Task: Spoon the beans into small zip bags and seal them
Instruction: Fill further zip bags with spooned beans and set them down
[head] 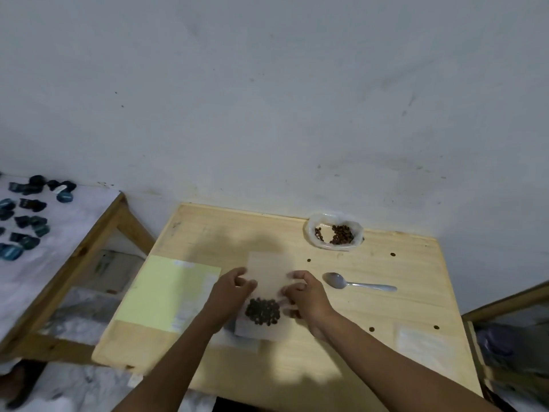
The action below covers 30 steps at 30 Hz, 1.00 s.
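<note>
A small clear zip bag (266, 275) lies flat on the wooden table (386, 316), with a clump of dark beans (263, 311) in its near end. My left hand (230, 292) pinches the bag's left edge. My right hand (303, 292) pinches its right edge with curled fingers. A plastic spoon (353, 282) lies on the table just right of my right hand. At the back of the table, a white plastic bag (335, 235) sits open with more beans inside.
A pale yellow sheet (166, 289) lies at the table's left. Another clear bag (421, 341) rests near the right edge. A few loose beans (392, 254) dot the table. A side table (35, 233) at the left carries several dark packets. The wall stands close behind.
</note>
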Each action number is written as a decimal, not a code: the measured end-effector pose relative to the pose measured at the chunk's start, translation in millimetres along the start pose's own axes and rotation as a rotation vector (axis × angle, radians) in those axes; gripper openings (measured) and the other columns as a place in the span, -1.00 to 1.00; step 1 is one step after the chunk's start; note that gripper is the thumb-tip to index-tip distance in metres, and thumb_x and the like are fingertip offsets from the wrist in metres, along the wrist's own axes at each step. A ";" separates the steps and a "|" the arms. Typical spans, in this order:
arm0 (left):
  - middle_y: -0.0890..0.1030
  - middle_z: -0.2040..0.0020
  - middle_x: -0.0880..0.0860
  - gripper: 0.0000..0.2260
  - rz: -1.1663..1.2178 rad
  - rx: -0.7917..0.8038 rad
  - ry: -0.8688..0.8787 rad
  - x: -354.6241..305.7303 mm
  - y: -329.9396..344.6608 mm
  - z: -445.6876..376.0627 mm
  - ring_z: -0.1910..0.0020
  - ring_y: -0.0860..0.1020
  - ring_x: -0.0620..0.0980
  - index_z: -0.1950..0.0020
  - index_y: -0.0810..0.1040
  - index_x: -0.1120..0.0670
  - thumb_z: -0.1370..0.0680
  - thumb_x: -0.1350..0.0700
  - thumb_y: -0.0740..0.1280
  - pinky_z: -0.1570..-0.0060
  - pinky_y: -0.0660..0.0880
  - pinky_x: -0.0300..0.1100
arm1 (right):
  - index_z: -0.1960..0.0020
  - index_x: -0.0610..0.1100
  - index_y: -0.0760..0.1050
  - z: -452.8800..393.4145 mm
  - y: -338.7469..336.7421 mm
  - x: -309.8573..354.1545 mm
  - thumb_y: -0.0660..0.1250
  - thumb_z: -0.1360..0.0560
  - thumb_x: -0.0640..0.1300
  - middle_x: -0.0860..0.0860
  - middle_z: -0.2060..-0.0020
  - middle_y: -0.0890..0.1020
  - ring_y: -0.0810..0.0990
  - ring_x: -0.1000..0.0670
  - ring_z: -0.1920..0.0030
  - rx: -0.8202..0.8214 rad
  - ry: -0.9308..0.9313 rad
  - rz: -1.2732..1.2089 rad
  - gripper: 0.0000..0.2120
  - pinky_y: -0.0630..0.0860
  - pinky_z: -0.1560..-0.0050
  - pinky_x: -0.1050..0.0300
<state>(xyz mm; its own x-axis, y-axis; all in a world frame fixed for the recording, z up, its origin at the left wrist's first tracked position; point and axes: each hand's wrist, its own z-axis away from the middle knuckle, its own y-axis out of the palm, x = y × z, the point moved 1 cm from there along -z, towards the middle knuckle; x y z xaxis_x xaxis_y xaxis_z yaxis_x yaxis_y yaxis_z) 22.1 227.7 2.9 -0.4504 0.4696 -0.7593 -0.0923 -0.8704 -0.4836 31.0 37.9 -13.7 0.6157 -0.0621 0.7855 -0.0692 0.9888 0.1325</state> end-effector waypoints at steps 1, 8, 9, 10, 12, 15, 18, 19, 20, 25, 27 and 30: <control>0.60 -0.05 0.06 -0.57 -0.021 0.000 -0.015 7.8 -0.6 2.7 -0.03 0.58 0.03 -0.41 0.41 0.02 -0.56 0.04 0.35 0.03 0.54 -0.12 | -0.11 -0.11 0.45 -1.2 7.8 -7.7 0.24 -0.51 -0.38 -0.15 0.19 0.61 0.56 -0.08 0.30 -0.030 0.037 0.000 -0.75 0.49 0.37 0.13; 0.47 -0.34 0.14 -0.48 -0.208 0.007 -0.070 40.8 -1.1 8.1 -0.30 0.47 0.12 -0.52 0.27 0.06 -0.57 0.11 0.31 -0.23 0.41 -0.10 | 0.08 -0.05 0.46 -12.0 47.6 -43.4 0.28 -0.48 -0.26 0.01 0.18 0.52 0.47 0.01 0.30 -0.067 0.114 0.248 -0.88 0.33 0.49 0.26; 0.49 -0.33 0.12 -0.50 -0.211 0.017 -0.074 43.3 -0.5 8.1 -0.30 0.48 0.13 -0.50 0.30 0.06 -0.56 0.12 0.29 -0.25 0.43 -0.08 | 0.18 -0.03 0.43 -12.2 50.9 -44.0 0.29 -0.46 -0.27 0.02 0.24 0.50 0.45 0.03 0.33 -0.053 0.122 0.273 -0.84 0.31 0.49 0.27; 0.55 -0.27 0.11 -0.53 -0.211 0.007 -0.069 44.8 -0.3 7.5 -0.24 0.52 0.14 -0.44 0.37 0.05 -0.52 0.10 0.27 -0.24 0.47 -0.03 | 0.24 -0.02 0.38 -12.4 53.7 -43.0 0.29 -0.44 -0.29 0.03 0.28 0.49 0.43 0.05 0.35 -0.048 0.115 0.293 -0.79 0.30 0.50 0.28; 0.61 -0.10 0.08 -0.57 -0.211 -0.040 -0.064 50.6 -0.2 1.7 -0.09 0.58 0.13 -0.28 0.46 0.01 -0.41 0.05 0.22 -0.13 0.54 0.06 | 0.28 -0.03 0.33 -14.1 57.2 -43.4 0.29 -0.45 -0.32 0.02 0.31 0.45 0.39 0.07 0.37 -0.045 0.125 0.301 -0.74 0.27 0.55 0.35; 0.59 -0.04 0.08 -0.58 -0.209 -0.070 -0.096 69.4 3.0 -12.7 -0.02 0.58 0.14 -0.22 0.44 -0.01 -0.37 0.01 0.17 -0.07 0.54 0.10 | 0.14 -0.05 0.44 -19.2 63.9 -47.3 0.28 -0.40 -0.20 -0.07 0.14 0.53 0.47 0.01 0.29 -0.053 0.141 0.341 -0.92 0.34 0.52 0.32; 0.55 -0.19 0.14 -0.51 -0.218 -0.102 -0.112 66.2 3.9 -9.0 -0.16 0.53 0.18 -0.41 0.35 0.05 -0.47 0.06 0.23 -0.20 0.49 0.09 | -0.18 0.03 0.48 -30.8 64.7 -59.2 0.23 -0.28 -0.06 -0.11 -0.15 0.50 0.57 -0.09 0.03 -0.036 0.117 0.465 -0.55 0.53 0.30 0.15; 0.51 -0.27 0.16 -0.46 -0.211 -0.111 -0.128 64.1 4.8 -7.3 -0.23 0.50 0.18 -0.49 0.27 0.08 -0.51 0.10 0.25 -0.25 0.45 0.06 | -0.24 0.05 0.44 -29.4 65.7 -58.2 0.22 -0.31 -0.06 -0.09 -0.17 0.44 0.55 -0.10 -0.03 -0.029 0.109 0.496 -0.52 0.55 0.23 0.12; 0.47 -0.33 0.17 -0.42 -0.205 -0.119 -0.140 61.7 5.8 -5.7 -0.28 0.46 0.19 -0.54 0.19 0.11 -0.53 0.12 0.26 -0.28 0.42 0.04 | -0.27 0.06 0.40 -27.1 66.6 -56.1 0.21 -0.34 -0.07 -0.08 -0.18 0.38 0.50 -0.11 -0.07 -0.021 0.095 0.524 -0.52 0.54 0.15 0.10; 0.35 -0.43 0.19 -0.36 -0.232 -0.149 -0.153 51.9 4.7 -1.7 -0.36 0.38 0.23 -0.57 0.08 0.08 -0.54 0.08 0.27 -0.32 0.37 0.11 | -0.12 -0.02 0.40 -20.1 55.1 -54.5 0.24 -0.36 -0.08 -0.06 -0.10 0.40 0.47 -0.05 0.06 0.031 0.065 0.540 -0.67 0.50 0.18 0.14; 0.29 -0.45 0.19 -0.37 -0.288 -0.186 -0.115 42.6 4.3 0.1 -0.37 0.33 0.25 -0.56 0.09 0.06 -0.54 0.06 0.28 -0.30 0.33 0.11 | -0.12 -0.03 0.40 -15.5 42.5 -52.9 0.28 -0.41 -0.10 -0.03 0.01 0.39 0.40 0.03 0.17 0.023 0.012 0.521 -0.72 0.39 0.25 0.23; 0.30 -0.45 0.16 -0.43 -0.307 -0.209 0.047 16.8 17.2 -1.2 -0.38 0.32 0.21 -0.53 0.20 0.05 -0.55 0.09 0.30 -0.31 0.33 0.09 | -0.34 -0.07 0.40 -2.6 6.4 -46.4 0.35 -0.52 -0.18 -0.01 0.11 0.47 0.45 0.07 0.19 -0.076 -0.093 0.435 -0.60 0.44 0.18 0.30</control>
<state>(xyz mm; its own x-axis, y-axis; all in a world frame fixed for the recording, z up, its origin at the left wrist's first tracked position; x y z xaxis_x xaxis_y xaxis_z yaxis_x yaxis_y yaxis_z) 14.1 220.8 -18.7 -0.3885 0.7144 -0.5820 -0.0313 -0.6415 -0.7665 4.1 47.5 -50.9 0.4687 0.3534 0.8096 -0.2461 0.9325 -0.2645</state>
